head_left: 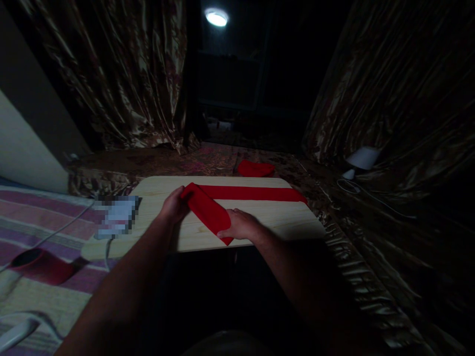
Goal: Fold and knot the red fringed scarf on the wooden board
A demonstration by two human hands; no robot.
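Note:
A long strip of red cloth (pixel 252 193) runs across a pale wooden board (pixel 282 217) and hangs over its right edge. Its near end is turned back at an angle toward me. My left hand (pixel 174 205) grips the cloth at the upper left, where it bends. With thumb on top, my right hand (pixel 241 225) pinches the lower right end of the folded part. The fingers of my left hand are partly hidden behind the cloth.
Behind the board lies another red cloth (pixel 256 168). A pixelated flat item (pixel 117 217) with a cable rests at the board's left. A red cylinder-like object (pixel 44 266) lies on the striped bedding (pixel 70 291). A small white lamp (pixel 362 158) stands at the right.

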